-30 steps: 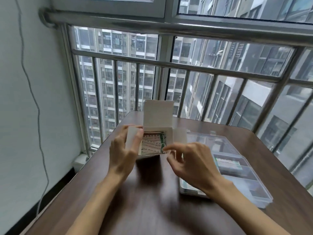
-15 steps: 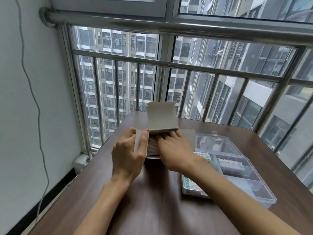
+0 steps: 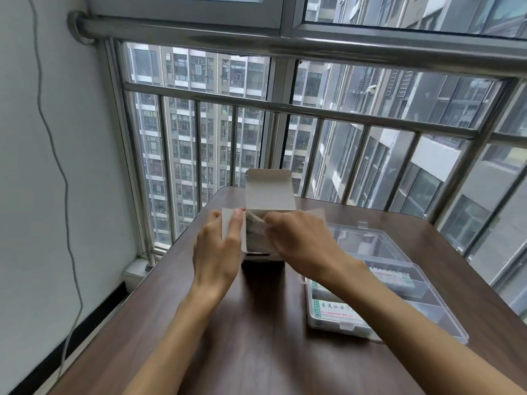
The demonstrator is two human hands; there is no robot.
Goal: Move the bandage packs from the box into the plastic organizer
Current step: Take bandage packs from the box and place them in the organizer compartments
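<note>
Right hand [image 3: 302,240] reaching into open box [image 3: 268,195] at bench [image 3: 256,337] centre, fingertips curling onto bandage packs [image 3: 254,223] at its 10 o'clock; grip not fully visible. Left hand [image 3: 219,252] gripping box side flap, steadying. Packs standing on edge, long axis running toward the window. Organizer [image 3: 399,252] lying at 3 o'clock of box, nearer right hand. Counting: one box, one organizer, two packs showing inside it; packs in box uncountable.

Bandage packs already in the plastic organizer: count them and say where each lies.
2 visible. One bandage pack lies in the near-left compartment of the plastic organizer; another in a compartment behind it. The right forearm may hide more.
</note>
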